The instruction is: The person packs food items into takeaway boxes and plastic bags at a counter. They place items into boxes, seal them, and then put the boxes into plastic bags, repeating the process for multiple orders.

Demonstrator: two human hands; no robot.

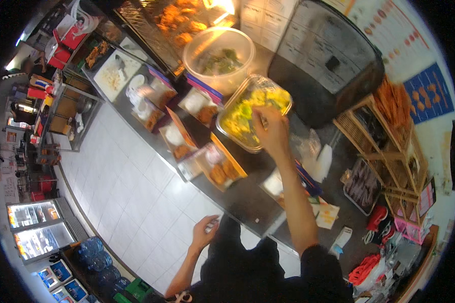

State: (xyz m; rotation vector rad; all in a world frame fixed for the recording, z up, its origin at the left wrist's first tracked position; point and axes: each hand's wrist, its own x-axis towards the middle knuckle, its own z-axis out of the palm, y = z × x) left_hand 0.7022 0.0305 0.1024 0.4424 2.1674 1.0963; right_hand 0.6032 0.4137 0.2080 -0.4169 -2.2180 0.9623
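Note:
My right hand [272, 132] reaches over the near right edge of a foil-lined metal tray [233, 138] of yellow and green chopped food; its fingertips are at the food, and whether they pinch any cannot be told. Down by my body, over the white floor, my left hand [206, 231] hangs with curled fingers; a small whitish thing shows at its palm, too blurred to name. Left of the tray, several open paper boxes, one with an orange flap [229, 155], hold white rice and brown fried food. Behind the tray, a clear plastic tub [246, 45] contains green leaves.
A lit glass case [185, 22] of fried food stands at the back. To the right are a large dark container [326, 57], a wicker shelf [386, 155], and a tray [362, 185]. A white cutting board [113, 72] lies at the far left. Another person is at the far left.

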